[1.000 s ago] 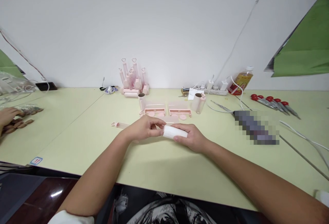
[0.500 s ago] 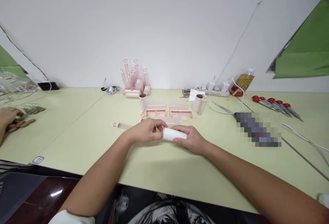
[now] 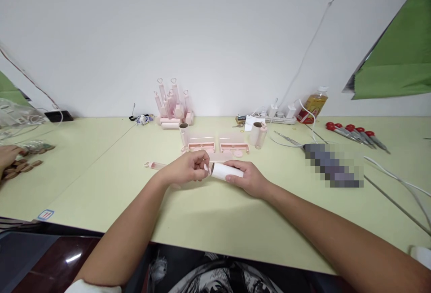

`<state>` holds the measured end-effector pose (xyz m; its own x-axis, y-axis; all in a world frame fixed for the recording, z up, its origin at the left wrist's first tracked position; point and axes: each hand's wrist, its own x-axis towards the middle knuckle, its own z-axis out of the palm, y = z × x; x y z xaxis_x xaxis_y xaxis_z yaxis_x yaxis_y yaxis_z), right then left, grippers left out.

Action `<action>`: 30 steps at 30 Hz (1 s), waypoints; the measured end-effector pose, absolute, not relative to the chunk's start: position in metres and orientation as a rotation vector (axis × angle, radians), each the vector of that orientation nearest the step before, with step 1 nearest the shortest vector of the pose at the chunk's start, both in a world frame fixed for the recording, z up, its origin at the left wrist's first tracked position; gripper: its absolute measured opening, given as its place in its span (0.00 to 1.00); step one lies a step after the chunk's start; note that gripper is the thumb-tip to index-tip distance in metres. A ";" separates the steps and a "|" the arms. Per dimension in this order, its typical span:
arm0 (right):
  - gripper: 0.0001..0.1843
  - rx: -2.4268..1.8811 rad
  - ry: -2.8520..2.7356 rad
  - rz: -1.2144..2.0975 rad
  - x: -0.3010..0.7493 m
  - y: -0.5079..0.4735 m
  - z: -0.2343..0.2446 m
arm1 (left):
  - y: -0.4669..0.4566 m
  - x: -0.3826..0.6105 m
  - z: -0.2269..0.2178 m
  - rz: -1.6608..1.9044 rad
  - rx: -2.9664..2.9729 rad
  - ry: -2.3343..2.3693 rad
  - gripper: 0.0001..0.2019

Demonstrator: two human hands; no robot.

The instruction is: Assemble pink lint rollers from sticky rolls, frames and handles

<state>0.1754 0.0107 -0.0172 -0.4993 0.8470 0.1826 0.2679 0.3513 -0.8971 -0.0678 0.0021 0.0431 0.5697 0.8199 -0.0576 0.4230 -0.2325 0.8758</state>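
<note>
My right hand [image 3: 251, 178] is wrapped round a white paper roll [image 3: 226, 172] with a brown cardboard core. The roll lies tilted above the table, its open end facing left. My left hand [image 3: 190, 167] is beside that end, its fingers pinching a small pale strip [image 3: 207, 168]; whether the strip joins the roll I cannot tell. Just behind my hands are two pink cases with clear lids, a left case [image 3: 201, 146] and a right case [image 3: 235, 148]. A pink handle with a heart-shaped end [image 3: 153, 165] lies left of my left hand.
Pink rollers [image 3: 171, 104] stand grouped at the back. Upright rolls stand left [image 3: 184, 135] and right [image 3: 256, 133] of the cases. Toward the right are a power strip [image 3: 281, 117], bottle [image 3: 313, 104], red-capped tools [image 3: 357, 133] and cables. Another person's hand [image 3: 8, 156] touches brown pieces [image 3: 22, 167] at far left.
My left hand has pulled slightly away from the roll's end, with a small pale strip now showing in its fingers. The roll's open core has come into view. My view has shifted a little.
</note>
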 end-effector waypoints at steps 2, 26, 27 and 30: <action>0.22 -0.976 -1.931 1.131 0.176 0.011 -0.017 | 0.004 -0.070 0.044 0.522 1.818 1.022 0.06; 0.19 -0.948 -1.842 1.060 0.174 0.009 -0.015 | 0.002 -0.060 0.027 0.245 2.184 1.275 0.07; 0.19 -0.947 -1.849 1.048 0.174 0.009 -0.015 | 0.002 -0.060 0.028 0.309 2.191 1.265 0.05; 0.19 -0.962 -1.859 1.020 0.174 0.009 -0.014 | 0.003 -0.060 0.033 0.605 2.167 1.237 0.03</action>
<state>0.1739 0.0088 -0.0140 -0.3995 0.8748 0.2742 0.2385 0.3880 -0.8902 -0.0603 0.0032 0.0327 0.4707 0.8761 0.1043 0.6202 -0.4126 0.6671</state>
